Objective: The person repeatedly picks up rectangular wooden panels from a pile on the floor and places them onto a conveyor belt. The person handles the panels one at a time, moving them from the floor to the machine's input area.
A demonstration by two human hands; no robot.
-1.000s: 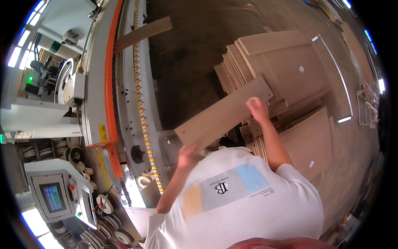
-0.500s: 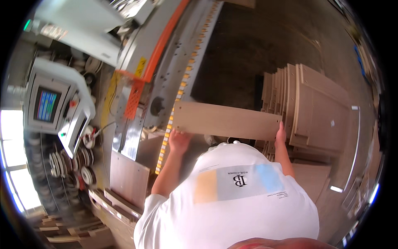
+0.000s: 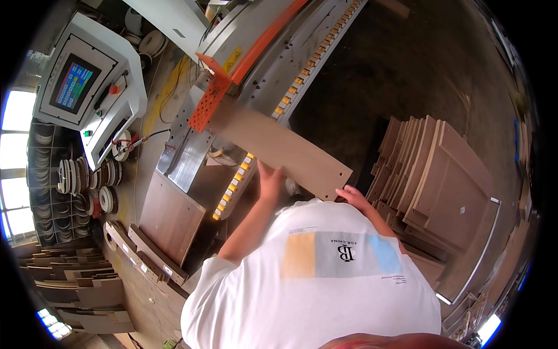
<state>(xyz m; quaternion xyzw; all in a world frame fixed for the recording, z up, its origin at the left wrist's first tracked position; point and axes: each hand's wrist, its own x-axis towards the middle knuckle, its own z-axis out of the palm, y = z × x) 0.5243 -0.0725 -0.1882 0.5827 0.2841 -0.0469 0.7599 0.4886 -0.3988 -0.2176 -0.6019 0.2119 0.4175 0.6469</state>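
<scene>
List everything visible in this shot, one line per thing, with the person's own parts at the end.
board: one, brown, long and flat, held over the machine's feed end.
machine: one, grey metal with an orange guard and a row of yellow rollers, top centre.
control panel: one, white housing with a lit colour screen, upper left.
stack of boards: one pile, brown, on the floor at right.
edge-band rolls: several, pale, on a rack at left.
offcut boards: several, brown, lower left.
shirt: one, white with a printed patch, bottom centre.
left hand: one, at the board's near long edge.
right hand: one, at the board's right corner.
</scene>
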